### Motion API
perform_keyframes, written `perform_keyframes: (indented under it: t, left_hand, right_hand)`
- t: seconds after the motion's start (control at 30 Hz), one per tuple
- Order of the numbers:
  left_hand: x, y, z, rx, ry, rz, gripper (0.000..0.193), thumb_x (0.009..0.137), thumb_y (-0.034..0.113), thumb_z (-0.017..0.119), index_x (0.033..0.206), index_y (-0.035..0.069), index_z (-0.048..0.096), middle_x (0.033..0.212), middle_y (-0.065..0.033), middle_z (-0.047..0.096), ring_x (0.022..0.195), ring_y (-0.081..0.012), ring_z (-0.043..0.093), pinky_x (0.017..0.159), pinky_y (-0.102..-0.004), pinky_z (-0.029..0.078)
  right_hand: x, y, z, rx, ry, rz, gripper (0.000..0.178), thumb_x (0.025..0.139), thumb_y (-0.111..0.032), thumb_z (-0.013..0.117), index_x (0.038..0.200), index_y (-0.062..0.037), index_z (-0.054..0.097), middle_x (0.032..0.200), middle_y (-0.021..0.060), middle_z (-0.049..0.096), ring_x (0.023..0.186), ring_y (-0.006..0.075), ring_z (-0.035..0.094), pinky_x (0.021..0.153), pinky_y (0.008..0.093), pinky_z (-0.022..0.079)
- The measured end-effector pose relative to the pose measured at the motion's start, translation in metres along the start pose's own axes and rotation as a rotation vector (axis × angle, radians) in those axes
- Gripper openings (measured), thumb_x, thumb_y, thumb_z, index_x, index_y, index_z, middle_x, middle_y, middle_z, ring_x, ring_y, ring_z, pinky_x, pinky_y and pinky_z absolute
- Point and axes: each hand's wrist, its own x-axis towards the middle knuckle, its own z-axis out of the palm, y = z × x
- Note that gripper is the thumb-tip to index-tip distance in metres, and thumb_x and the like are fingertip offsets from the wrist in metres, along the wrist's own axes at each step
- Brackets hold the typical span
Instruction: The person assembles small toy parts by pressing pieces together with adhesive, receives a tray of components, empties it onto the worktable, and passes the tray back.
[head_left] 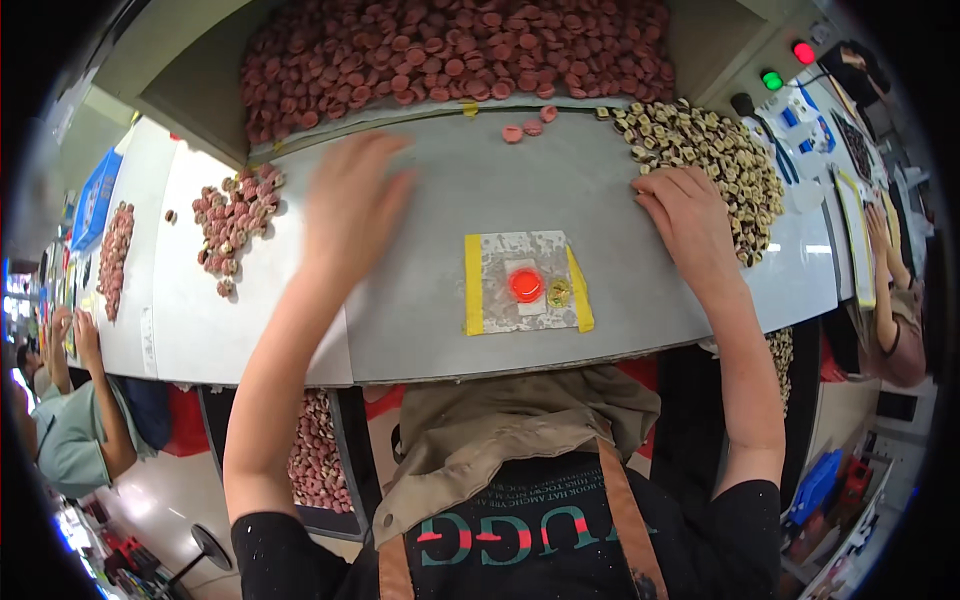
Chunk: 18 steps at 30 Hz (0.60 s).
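Note:
My left hand [352, 205] hangs over the left part of the grey work surface, smeared by motion. Its thumb stands apart from the fingers, with nothing visible between them. At the left edge of a pile of small cream-and-dark parts [715, 150], my right hand [690, 220] has its fingers bent and thumb close to the fingertips; whatever they pinch is too small to make out. Between the hands lies a square pad [500, 300] with yellow tape along two sides. On it sit a glowing red round piece [526, 285] and a small yellowish piece [559, 292].
A heap of pink round caps [450, 60] fills the bin at the back. Three loose pink caps [513, 133] lie before it. Joined pink-and-cream pieces [235, 215] form a pile at left. Pliers [783, 160] lie at right. Other people's hands [880, 240] work on both sides.

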Motion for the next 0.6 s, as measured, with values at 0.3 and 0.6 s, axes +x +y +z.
perform_keyframes:
  t: [0.3,0.6]
  left_hand:
    - [0.030,0.037,0.059,-0.433,-0.139,-0.093,0.023,0.084,0.014,0.065,0.106,0.006,0.063,0.100,-0.0119,0.056,0.086,-0.0253,0.062,0.074,-0.0351,0.051]
    - [-0.048,0.071,-0.011,-1.610,-0.186,-0.817,0.036,0.096,0.016,0.058,0.126,-0.003,0.051,0.114,-0.0085,0.061,0.102,-0.0150,0.062,0.088,-0.0260,0.051]
  right_hand:
    - [-0.012,-0.047,-0.015,0.326,-0.166,0.223,0.015,0.083,-0.002,0.063,0.097,-0.0022,0.055,0.093,0.0107,0.057,0.083,0.0264,0.059,0.071,0.0341,0.048]
    - [-0.011,-0.049,0.029,0.263,-0.043,0.049,0.016,0.086,-0.005,0.064,0.102,-0.0018,0.059,0.097,0.0114,0.055,0.079,0.0249,0.057,0.071,0.0325,0.048]
